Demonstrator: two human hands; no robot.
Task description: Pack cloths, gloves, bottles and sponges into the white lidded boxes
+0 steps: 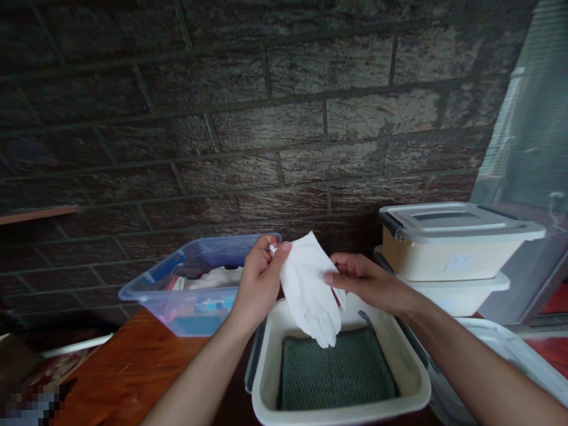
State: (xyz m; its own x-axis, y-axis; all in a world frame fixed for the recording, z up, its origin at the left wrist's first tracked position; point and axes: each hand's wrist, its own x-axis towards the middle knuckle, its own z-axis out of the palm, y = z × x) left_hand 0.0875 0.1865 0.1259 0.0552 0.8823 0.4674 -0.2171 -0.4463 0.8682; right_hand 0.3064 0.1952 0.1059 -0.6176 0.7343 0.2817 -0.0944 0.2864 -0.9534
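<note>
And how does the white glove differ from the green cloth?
The white glove is plain; the green cloth is patterned. The glove has finger shapes; the cloth is roughly rectangular. The left hand and right hand hold the glove, while the cloth lies in the cream tub. Both look like fabric.

A way in opens at six o'clock of the open bin [261, 378], between the forearms [213, 361], onto the green mesh item [337, 373]. The white glove [308, 290] hangs over its twelve-o'clock side; the blue tub [146, 291] blocks ten, stacked boxes [432, 254] block two, the brick wall [288, 130] beyond.
</note>
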